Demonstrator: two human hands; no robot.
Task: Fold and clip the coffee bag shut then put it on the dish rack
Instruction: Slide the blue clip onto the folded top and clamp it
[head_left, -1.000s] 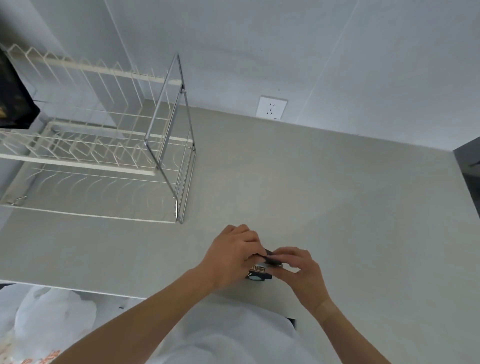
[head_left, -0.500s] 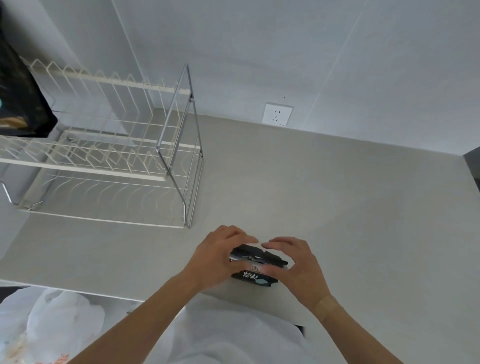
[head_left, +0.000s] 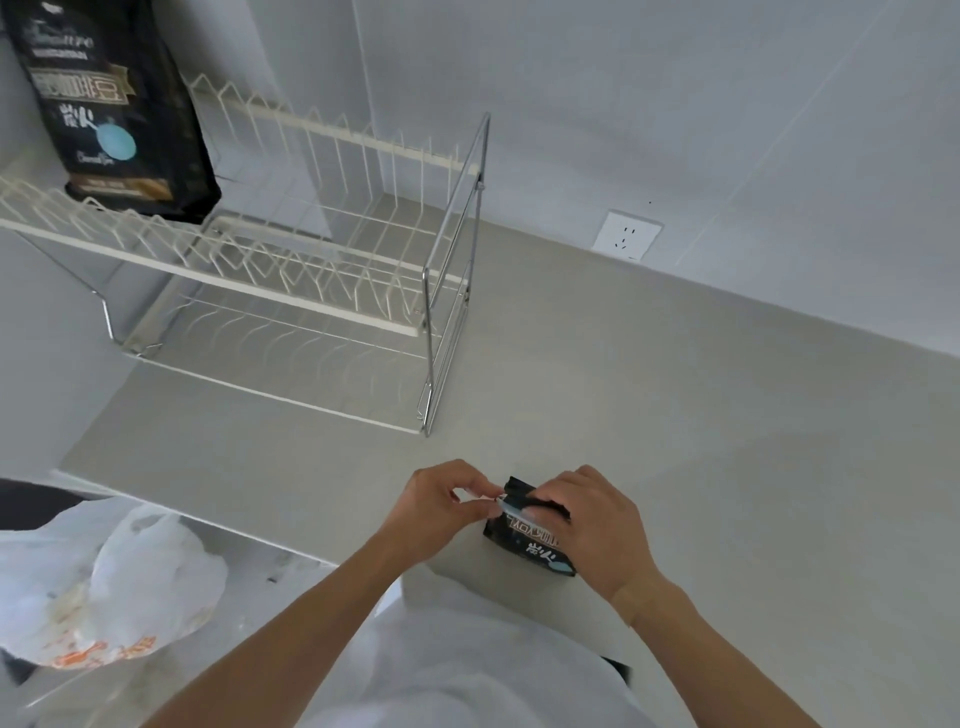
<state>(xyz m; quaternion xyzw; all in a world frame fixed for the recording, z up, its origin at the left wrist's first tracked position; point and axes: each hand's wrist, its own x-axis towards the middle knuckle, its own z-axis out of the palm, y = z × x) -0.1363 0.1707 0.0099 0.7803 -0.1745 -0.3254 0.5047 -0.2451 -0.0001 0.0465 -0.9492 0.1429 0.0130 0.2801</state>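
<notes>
At six o'clock on the counter (head_left: 649, 395), right hand (head_left: 597, 525) pins the coffee bag (head_left: 524, 543) fold; left hand (head_left: 441, 501) pinches the clip (head_left: 501, 501) — seat it squarely across

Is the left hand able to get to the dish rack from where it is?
Probably yes: bare counter lies between the left hand and the rack, though it is pinching the coffee bag.

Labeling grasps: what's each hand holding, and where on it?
Right hand grips the small coffee bag across its folded top. Left hand pinches at that top's left end, likely a clip; too blurred to confirm.
</notes>
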